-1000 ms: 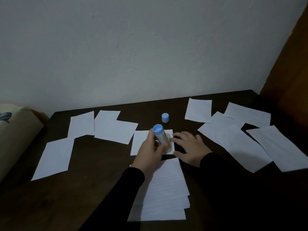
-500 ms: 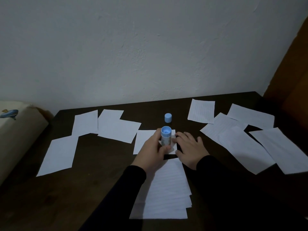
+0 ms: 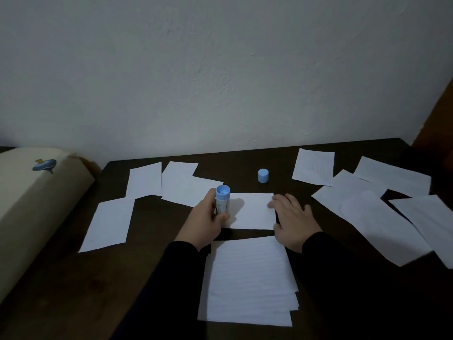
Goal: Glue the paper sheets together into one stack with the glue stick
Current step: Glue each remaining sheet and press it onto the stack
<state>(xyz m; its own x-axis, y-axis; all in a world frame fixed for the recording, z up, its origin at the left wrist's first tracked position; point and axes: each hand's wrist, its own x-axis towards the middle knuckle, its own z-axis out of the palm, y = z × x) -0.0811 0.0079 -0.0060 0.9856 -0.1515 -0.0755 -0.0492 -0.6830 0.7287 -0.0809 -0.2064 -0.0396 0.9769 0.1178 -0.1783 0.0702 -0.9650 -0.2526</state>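
While the left hand (image 3: pixel 204 223) grips the uncapped glue stick (image 3: pixel 222 201) on a small sheet (image 3: pixel 255 210), the right hand (image 3: pixel 293 220) presses it flat-fingered. One stack (image 3: pixel 247 280) lies nearer; many loose sheets (image 3: pixel 367 212) remain unglued, so much work seems left.

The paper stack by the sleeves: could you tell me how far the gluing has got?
Done: several sheets form the stack. In hand: left hand grips the uncapped glue stick on a sheet that right hand steadies. Left: loose sheets both sides; cap off.

Matt paper sheets (image 3: pixel 250 209), dark wood table (image 3: pixel 73 290)
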